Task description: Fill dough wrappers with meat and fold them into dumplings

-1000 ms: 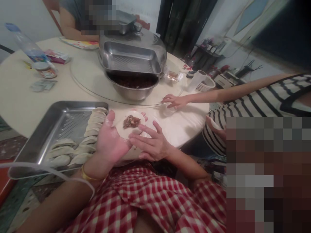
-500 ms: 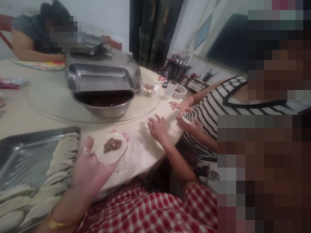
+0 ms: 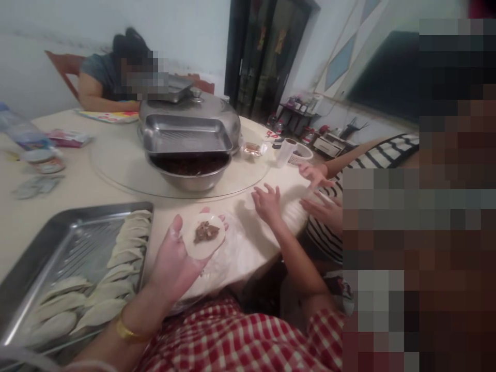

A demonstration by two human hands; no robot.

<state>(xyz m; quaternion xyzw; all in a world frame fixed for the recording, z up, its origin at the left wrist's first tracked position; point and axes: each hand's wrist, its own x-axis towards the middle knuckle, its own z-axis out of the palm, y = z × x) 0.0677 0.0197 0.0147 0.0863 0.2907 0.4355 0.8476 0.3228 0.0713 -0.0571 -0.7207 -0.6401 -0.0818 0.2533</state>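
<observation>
My left hand point(image 3: 174, 263) is palm up above the near table edge, cupping a round dumpling wrapper point(image 3: 203, 243) with a lump of brown meat filling point(image 3: 206, 231) in its middle. My right hand point(image 3: 267, 202) rests flat on the table to the right, fingers spread, holding nothing. Left of my left hand lies a steel tray point(image 3: 58, 248) with several folded dumplings point(image 3: 124, 253) lined along its right and near sides.
A steel bowl of dark filling point(image 3: 189, 168) sits on a glass turntable point(image 3: 116, 165), with an empty steel tray point(image 3: 186, 135) across it. A person in a striped top has both hands point(image 3: 321, 194) at the right table edge. Another person sits at the far side. A white cup point(image 3: 285, 152) stands behind.
My right hand left the wrapper and moved out to the right onto the table. My left hand still carries the filled wrapper. The view swung.
</observation>
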